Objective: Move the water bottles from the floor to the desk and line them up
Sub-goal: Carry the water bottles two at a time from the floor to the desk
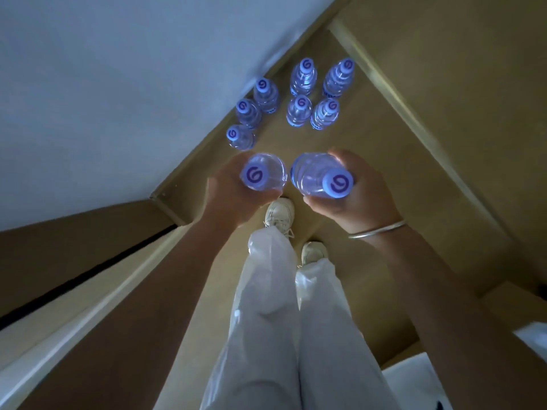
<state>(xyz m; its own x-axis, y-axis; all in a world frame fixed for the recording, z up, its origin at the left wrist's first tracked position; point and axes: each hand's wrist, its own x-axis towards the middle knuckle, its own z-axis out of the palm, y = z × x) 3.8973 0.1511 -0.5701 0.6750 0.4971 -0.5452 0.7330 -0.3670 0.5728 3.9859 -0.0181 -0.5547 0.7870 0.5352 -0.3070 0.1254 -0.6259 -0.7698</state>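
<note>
White trousers point(284, 306) and pale shoes point(279, 216) nearest the lens, standing on a tan floor point(384, 179); above them both hands raised, each carrying a water bottle. Left hand point(233, 199) curled round the body of the left bottle point(263, 176), held upright, cap toward camera; right hand point(358, 196) wrapped round the right bottle point(319, 179), tilted, cap leaning right; fingers clamped on the barrels, not the caps. Seven floor bottles point(299, 109) stand upright in a loose cluster by the wall point(118, 84), some touching. No table in view. Judgement: full, so moderately heavy; thin ribbed plastic, gives under squeeze, possibly slick; mid-body grip suits best.
</note>
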